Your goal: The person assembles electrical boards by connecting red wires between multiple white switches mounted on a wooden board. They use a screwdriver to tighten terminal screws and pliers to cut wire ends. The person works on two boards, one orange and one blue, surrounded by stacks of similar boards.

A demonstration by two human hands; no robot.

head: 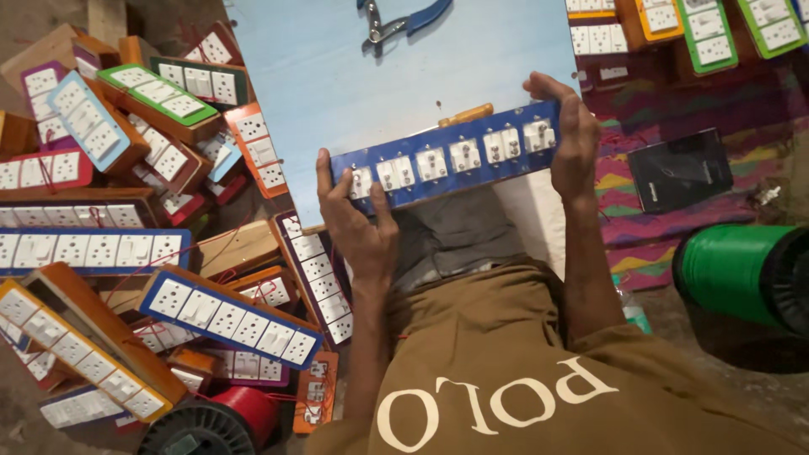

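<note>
Left hand (pixel 358 223) and right hand (pixel 571 139) clamp the ends of a blue switchboard (pixel 447 160); pliers (pixel 403 23) lie on the bench (pixel 337 84).

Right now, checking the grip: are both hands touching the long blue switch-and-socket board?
Touching. The head view shows the left hand gripping one end of the long blue switch-and-socket board, fingers over its face, and the right hand wrapped around the other end.

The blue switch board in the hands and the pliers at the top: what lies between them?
In the head view, between the blue switch board and the pliers lies mostly bare light blue board; only a wooden-handled tool rests just above the switch board.
</note>
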